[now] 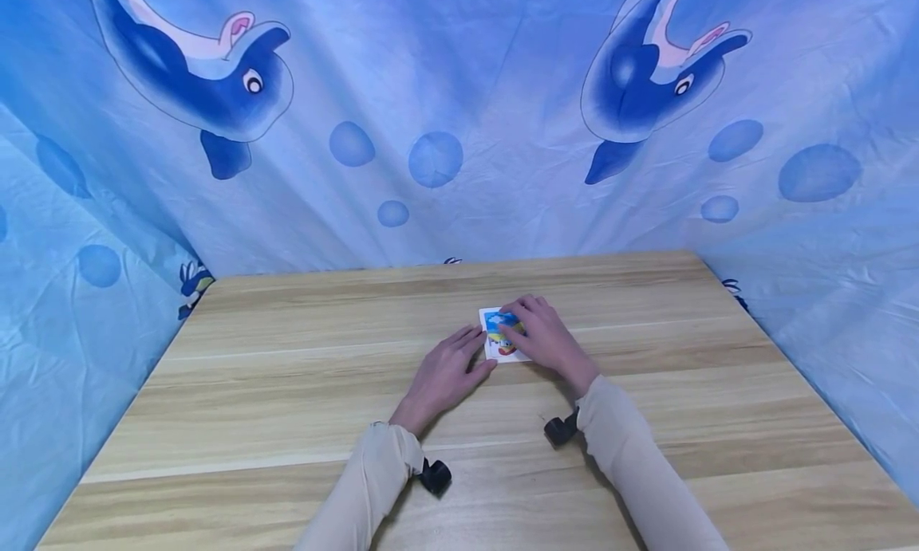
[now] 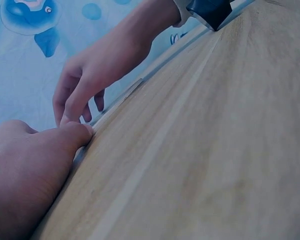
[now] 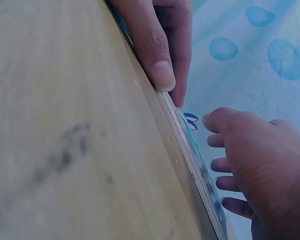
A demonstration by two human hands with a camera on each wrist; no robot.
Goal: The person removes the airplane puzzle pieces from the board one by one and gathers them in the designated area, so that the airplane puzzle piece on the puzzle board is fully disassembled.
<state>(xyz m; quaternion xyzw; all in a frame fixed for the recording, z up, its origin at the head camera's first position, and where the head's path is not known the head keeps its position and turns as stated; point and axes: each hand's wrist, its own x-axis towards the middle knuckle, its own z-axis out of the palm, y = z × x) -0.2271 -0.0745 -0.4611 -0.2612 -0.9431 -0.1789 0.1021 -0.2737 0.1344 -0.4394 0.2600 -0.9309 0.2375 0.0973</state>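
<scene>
A small flat picture board [image 1: 492, 350] with a white border and a colourful cartoon print lies on the wooden table. Beside its left edge rests my left hand [image 1: 447, 375], the fingers extended along that side and the thumb at the near left corner. In the right wrist view, the left thumb [image 3: 163, 74] presses at the board's thin layered edge [image 3: 190, 145]. My right hand [image 1: 543, 336] is over the board's right part and hides some of the print. Its fingers are spread and loosely bent, with nothing gripped between them [image 3: 270, 165].
The wooden table [image 1: 287, 407] reaches back to a blue curtain [image 1: 502, 176] printed with dolphins and bubbles, which also closes off both sides. A small black camera sits at the left wrist [image 1: 435, 478] and another at the right wrist [image 1: 560, 430].
</scene>
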